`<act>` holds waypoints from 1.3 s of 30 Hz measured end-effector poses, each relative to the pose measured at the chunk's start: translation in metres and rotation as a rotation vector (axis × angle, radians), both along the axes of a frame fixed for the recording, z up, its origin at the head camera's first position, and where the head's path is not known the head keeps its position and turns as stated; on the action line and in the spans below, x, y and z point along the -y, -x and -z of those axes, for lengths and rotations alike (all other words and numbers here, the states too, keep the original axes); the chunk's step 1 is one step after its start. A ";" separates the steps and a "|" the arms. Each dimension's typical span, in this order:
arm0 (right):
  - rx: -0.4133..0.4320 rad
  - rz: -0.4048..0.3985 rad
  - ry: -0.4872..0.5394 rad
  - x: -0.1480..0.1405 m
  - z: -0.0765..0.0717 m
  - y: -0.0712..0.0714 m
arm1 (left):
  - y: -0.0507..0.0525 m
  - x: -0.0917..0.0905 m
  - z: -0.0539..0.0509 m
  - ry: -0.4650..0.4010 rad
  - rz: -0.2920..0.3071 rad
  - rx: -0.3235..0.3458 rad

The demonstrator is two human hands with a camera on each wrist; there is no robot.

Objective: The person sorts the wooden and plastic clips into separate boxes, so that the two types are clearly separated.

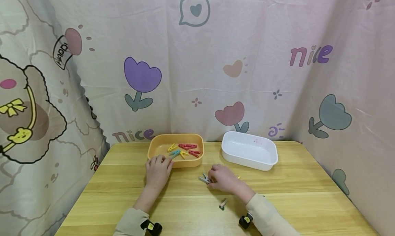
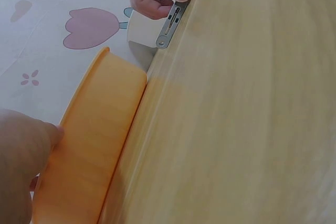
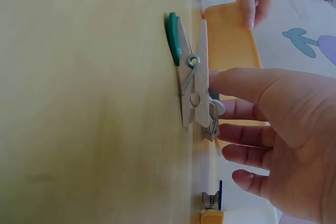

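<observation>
My left hand (image 1: pixel 158 170) grips the front left rim of an orange plastic tray (image 1: pixel 188 163), its fingers over the edge. Inside lie several clothespins: red ones (image 1: pixel 187 146), yellow ones (image 1: pixel 172 147) and a blue-green one (image 1: pixel 175 153). My right hand (image 1: pixel 224 178) pinches a grey clothespin (image 2: pixel 170 24) between thumb and finger, just above the table in front of the trays. Nearer the front edge lies a wooden clothespin (image 3: pixel 199 72) with a green decoration (image 3: pixel 172 38). Another small clothespin with a white piece (image 3: pixel 216 107) shows beside my right fingers.
A white plastic tray (image 1: pixel 249 164) stands at the back right of the wooden table (image 1: pixel 185 212). A bit of yellow (image 1: pixel 238 177) shows behind my right hand. A printed curtain (image 1: pixel 191 74) hangs behind the table and at both sides.
</observation>
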State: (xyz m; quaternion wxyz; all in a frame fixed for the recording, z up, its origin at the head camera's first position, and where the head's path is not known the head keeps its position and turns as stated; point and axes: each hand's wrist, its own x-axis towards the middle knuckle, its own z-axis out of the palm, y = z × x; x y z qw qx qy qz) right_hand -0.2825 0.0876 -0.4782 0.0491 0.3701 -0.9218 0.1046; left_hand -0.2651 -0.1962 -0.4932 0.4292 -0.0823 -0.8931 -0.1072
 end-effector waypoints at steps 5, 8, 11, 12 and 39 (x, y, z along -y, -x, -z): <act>0.020 0.001 -0.011 0.001 0.001 0.000 | -0.001 -0.001 -0.001 -0.005 -0.002 0.011; 0.020 0.005 -0.019 0.001 0.001 0.001 | -0.001 -0.001 0.000 -0.006 -0.004 0.015; 0.025 0.006 -0.020 0.001 -0.001 0.001 | 0.000 0.000 0.000 -0.005 -0.004 0.011; 0.025 0.006 -0.021 0.001 -0.002 0.001 | 0.000 0.000 0.001 -0.005 -0.003 0.010; -0.058 -0.033 0.031 0.007 -0.035 0.013 | 0.001 0.001 0.002 -0.012 0.002 0.031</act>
